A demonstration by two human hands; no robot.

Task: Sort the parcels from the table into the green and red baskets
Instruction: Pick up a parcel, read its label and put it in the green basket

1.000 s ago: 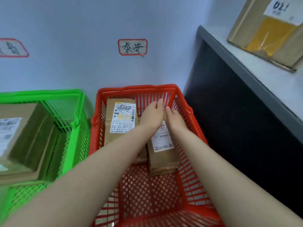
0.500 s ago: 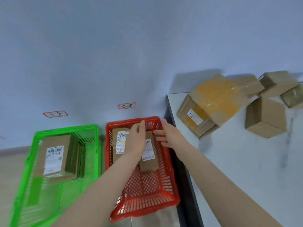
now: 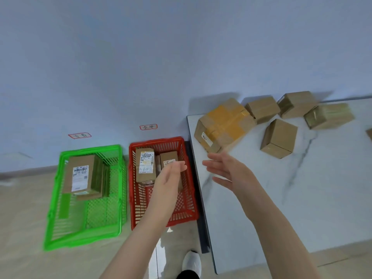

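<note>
Inspector: Report status, left to right.

Operator: The green basket (image 3: 91,148) stands on the floor and holds stacked parcels (image 3: 80,174); the red basket (image 3: 157,140) stands just beside it, against the table (image 3: 302,208), and holds labelled parcels (image 3: 145,165). My left hand (image 3: 171,175) hangs over the red basket with relaxed fingers and carries nothing. My right hand (image 3: 227,172) is spread flat above the table's left edge and is also empty; it is near the yellow-taped parcel (image 3: 223,125) but not touching it. Several unsorted boxes (image 3: 278,138) lie further right along the wall.

Inspector: State the hazards.

Operator: Hazard one: the yellow-taped parcel sits close to the table corner and appears the bulkiest; a one-handed pull could tip it over the edge, into the gap or onto the red basket's rim; cause, a grip too narrow for its width. Hazard two: its label faces sideways and is too small to read from here; dropping it unread risks the wrong basket. Hazard three: it touches the box behind it; a hasty lift could drag that box along.
</note>
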